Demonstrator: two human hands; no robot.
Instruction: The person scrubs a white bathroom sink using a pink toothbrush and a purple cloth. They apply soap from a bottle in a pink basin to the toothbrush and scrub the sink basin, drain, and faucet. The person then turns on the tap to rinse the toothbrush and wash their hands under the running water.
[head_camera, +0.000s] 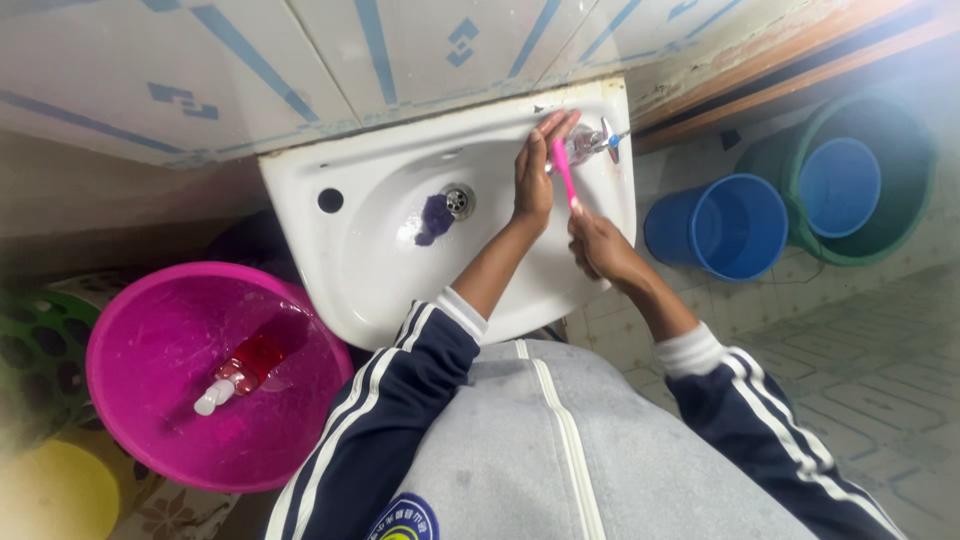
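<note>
Head view: left hand (534, 172) fingers curled on tap (590, 140) at sink (330, 260) back right corner; right hand (598, 243) pinches pink toothbrush (565, 172) under spout. Water flow not discernible; rinse appears just starting. Purple scrap (434, 217) beside drain (458, 199).

the sink (380, 260) looks like glossy white ceramic; its tap (592, 140) is shiny metal. at 9 o'clock, the pink basin (150, 340) is smooth plastic, like the toothbrush (566, 175).

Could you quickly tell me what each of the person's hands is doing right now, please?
Left hand: fingers on the tap at the sink rim; grip cannot be told.
Right hand: closed around a pink toothbrush.
</note>
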